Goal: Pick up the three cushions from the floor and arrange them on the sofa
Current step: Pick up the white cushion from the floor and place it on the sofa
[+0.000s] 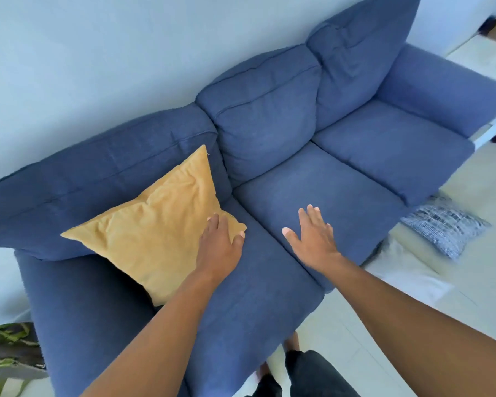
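Note:
A yellow cushion (pixel 161 227) leans against the left backrest of the blue sofa (pixel 341 196). My left hand (pixel 219 245) rests on the cushion's right corner, fingers on the fabric and thumb at its tip; whether it grips the cushion is unclear. My right hand (pixel 312 236) hovers over the middle seat, fingers spread, holding nothing. On the floor in front of the sofa's right seat lies a grey patterned cushion (pixel 444 227). A white cushion (pixel 398 265), blurred, lies on the floor beside it, nearer to me.
A green-patterned bag (pixel 9 348) sits on the floor by the sofa's left armrest. The pale wall (pixel 98 67) runs behind the sofa. My legs and feet (pixel 295 371) stand on the light tiled floor at the sofa's front edge.

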`<move>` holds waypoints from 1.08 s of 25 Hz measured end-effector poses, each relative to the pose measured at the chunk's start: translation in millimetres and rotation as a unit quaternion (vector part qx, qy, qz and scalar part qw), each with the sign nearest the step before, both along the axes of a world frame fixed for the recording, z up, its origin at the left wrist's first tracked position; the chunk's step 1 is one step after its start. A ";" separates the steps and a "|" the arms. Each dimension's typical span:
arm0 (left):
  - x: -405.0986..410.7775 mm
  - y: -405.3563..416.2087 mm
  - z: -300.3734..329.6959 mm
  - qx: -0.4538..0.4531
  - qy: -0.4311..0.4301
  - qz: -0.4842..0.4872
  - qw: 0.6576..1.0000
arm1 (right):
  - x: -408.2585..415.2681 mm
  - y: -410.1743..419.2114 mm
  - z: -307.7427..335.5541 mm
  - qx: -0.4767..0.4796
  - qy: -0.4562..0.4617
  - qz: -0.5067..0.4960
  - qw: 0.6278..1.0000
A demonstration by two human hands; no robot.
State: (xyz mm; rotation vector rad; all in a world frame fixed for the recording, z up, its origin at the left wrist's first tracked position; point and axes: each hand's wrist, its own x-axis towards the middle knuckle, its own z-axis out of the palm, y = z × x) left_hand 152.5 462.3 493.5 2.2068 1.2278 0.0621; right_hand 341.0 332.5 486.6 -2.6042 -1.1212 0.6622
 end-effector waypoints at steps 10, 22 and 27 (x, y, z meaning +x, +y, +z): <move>139.6 -109.3 2.0 0.050 0.046 -0.264 0.962 | 80.1 -184.8 11.7 -0.003 -0.011 -0.228 0.973; 307.4 -289.5 6.7 0.038 0.082 -0.410 0.908 | 175.0 -389.8 3.2 -0.035 -0.001 -0.352 0.935; 356.6 -328.9 -6.9 0.021 0.106 -0.425 0.899 | 220.3 -416.4 -13.6 -0.032 0.025 -0.366 0.930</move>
